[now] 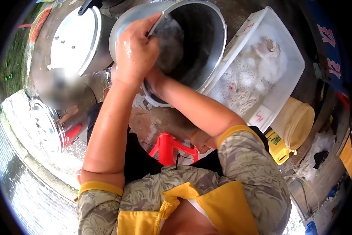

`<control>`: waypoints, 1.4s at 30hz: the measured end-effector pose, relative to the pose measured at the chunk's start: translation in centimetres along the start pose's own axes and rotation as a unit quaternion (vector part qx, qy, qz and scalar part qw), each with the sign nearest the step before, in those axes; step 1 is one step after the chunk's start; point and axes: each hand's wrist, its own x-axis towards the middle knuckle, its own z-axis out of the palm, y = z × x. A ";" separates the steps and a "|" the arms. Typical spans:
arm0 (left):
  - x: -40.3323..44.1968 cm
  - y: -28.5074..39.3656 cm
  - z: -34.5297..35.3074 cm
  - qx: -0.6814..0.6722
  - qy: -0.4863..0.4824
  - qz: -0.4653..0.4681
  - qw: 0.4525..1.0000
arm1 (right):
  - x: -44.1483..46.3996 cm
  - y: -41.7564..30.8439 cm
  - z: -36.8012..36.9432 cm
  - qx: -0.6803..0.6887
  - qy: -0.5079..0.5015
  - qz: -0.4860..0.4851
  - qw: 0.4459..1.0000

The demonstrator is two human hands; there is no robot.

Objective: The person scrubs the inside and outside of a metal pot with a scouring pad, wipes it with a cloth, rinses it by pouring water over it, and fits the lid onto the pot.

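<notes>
My left hand (136, 53) is closed on the near-left rim of a large metal pot (219, 27), which is tilted with its mouth toward me. Wet skin shows on the back of that hand. Just below it, my right hand (155, 79) is at the pot's lower left rim, its fingers hidden by the pot and my left hand. Greyish foam or water shows inside the pot. To the right stands a white plastic tub (299, 58) holding sudsy water and a pale cloth (244, 101).
A lidded pot (74, 39) stands at upper left, with another metal lid (46, 125) below it. A red stool (166, 149) is between my legs. Beyond the tub are a beige bucket (301, 121) and a yellow container (277, 147).
</notes>
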 end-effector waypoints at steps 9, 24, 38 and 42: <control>-0.5 -1.0 -1.2 -0.060 -0.027 -0.067 0.996 | 1.4 -1.2 -14.2 -0.842 -0.172 0.162 0.485; 0.0 -1.2 -1.7 -0.066 -0.021 -0.147 0.987 | 12.5 8.9 -4.7 -0.762 -0.046 -0.035 0.645; 0.2 -1.5 -2.5 -0.084 -0.020 -0.189 0.978 | 14.0 4.6 -18.5 -0.866 0.059 -0.247 0.431; 0.0 -1.8 -2.1 -0.096 -0.013 -0.181 0.979 | 9.1 8.8 -10.4 -0.785 0.029 -0.047 0.617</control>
